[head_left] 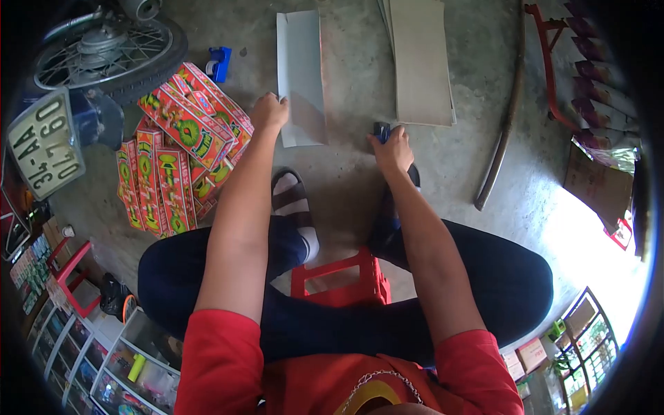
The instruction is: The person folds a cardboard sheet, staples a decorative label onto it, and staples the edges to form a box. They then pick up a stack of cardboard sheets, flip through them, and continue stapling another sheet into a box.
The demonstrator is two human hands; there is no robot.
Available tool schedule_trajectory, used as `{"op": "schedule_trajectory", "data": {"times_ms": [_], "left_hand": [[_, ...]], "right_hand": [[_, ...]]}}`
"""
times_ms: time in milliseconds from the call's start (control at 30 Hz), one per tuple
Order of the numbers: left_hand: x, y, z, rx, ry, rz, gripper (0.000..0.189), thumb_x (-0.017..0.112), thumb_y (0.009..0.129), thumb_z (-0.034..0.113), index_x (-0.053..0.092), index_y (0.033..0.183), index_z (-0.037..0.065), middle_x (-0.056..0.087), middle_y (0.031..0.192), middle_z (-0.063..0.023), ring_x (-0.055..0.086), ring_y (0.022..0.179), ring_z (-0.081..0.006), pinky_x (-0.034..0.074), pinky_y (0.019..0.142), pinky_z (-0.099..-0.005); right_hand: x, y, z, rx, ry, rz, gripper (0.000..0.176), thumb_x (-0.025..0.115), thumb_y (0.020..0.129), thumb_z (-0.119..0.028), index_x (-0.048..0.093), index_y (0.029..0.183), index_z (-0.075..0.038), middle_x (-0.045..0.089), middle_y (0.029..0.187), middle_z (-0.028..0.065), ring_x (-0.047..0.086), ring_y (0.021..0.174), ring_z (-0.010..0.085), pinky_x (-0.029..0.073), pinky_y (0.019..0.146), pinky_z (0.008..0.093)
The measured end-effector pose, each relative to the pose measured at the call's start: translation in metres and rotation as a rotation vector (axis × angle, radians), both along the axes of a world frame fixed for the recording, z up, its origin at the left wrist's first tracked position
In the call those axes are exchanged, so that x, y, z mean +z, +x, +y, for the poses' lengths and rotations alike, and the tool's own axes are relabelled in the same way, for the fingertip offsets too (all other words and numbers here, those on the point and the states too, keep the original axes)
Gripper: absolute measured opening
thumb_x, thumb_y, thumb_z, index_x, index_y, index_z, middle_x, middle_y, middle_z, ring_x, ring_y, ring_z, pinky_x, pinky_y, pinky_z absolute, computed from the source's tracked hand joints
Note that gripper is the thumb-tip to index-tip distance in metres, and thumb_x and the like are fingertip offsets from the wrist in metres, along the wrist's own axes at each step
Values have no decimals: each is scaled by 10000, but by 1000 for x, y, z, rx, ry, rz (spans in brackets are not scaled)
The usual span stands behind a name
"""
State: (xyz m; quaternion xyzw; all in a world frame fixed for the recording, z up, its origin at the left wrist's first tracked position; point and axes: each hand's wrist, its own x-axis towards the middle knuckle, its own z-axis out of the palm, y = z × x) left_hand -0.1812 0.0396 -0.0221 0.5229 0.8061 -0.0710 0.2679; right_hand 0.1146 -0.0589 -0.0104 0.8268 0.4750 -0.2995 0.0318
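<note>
A long grey-white cardboard sheet (302, 79) lies on the concrete floor in front of me, its left edge folded up along its length. My left hand (270, 112) is closed at that folded edge, fingertips pinching it. To the right of the sheet's near end, my right hand (393, 149) grips a small dark tool (382, 129) that looks like a stapler; the fingers hide much of it. A stack of flat brown-grey cardboard sheets (423, 66) rests just beyond my right hand. Left of my left hand sits a pile of red printed boxes (190, 131).
A blue tape dispenser (218, 64) stands beyond the boxes, near a motorbike wheel (104, 52) and number plate (47, 143). On the right lies a long wooden stick (508, 114). A red plastic stool (342, 277) is beneath me. Shelving (97, 360) stands at lower left.
</note>
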Motion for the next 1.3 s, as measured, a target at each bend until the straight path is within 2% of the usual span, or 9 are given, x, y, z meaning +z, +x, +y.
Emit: {"op": "schedule_trajectory", "data": {"times_ms": [100,267,367,467,633,833,933,1200,1300], "left_hand": [[3,-5,2,-32,24,-92,308,655,965,364,789,995,89,775,978,-147,738,995,-329,564,890,-453],[73,12,17,-265,179,-50,269,640,932,230,765,1069,35,742,1139,-203,706,1085,-389,563,961,-480],[134,23,40,-452,243,-15,318,675,911,247,738,1127,22,708,1233,-214,683,1149,-378,557,970,-491],[242,40,42,-547,262,7,349,711,882,258,735,1139,22,707,1232,-213,678,1155,-387,552,975,-498],[378,60,17,-853,680,-236,239,729,841,209,727,909,-20,715,996,-261,674,981,-460,532,851,-526],[508,70,-86,-917,973,-587,150,692,933,84,643,870,-43,634,812,-107,639,725,-189,499,686,-337],[528,89,-130,-896,991,-744,161,673,972,95,649,899,-46,629,844,-75,645,751,-147,505,706,-309],[523,127,-131,-962,887,-995,121,692,980,103,665,966,-14,659,933,-54,660,884,-135,519,884,-286],[495,134,-104,-848,675,-1200,431,725,968,332,621,1258,31,655,1179,-87,636,1089,-170,477,1017,-337]], "right_hand": [[-4,16,6,11,-36,140,748,803,796,-529,542,1262,-5,695,1185,238,697,1099,399,548,915,509],[27,33,19,-106,105,394,453,708,841,-439,622,971,-14,680,844,147,733,933,355,571,821,484],[110,41,52,-342,28,786,285,632,856,-312,593,930,-40,602,813,67,732,820,249,597,717,427],[207,46,60,-487,222,1010,303,630,856,-276,629,943,14,662,831,154,705,668,248,580,592,400],[342,70,28,-95,558,742,321,713,830,-273,683,977,11,677,803,118,679,653,213,576,589,374],[444,72,-89,-140,924,683,487,858,784,-469,730,983,-43,623,723,34,592,603,137,470,539,305],[476,75,-101,-214,748,794,559,874,769,-537,724,1000,-50,645,767,36,593,622,127,463,557,289],[478,108,-57,-136,957,860,269,828,879,-189,714,1076,-46,643,814,-18,567,680,69,458,612,247],[475,118,-38,-2,916,887,264,798,913,-224,714,1115,-77,625,811,-43,549,710,49,439,679,231]]}}
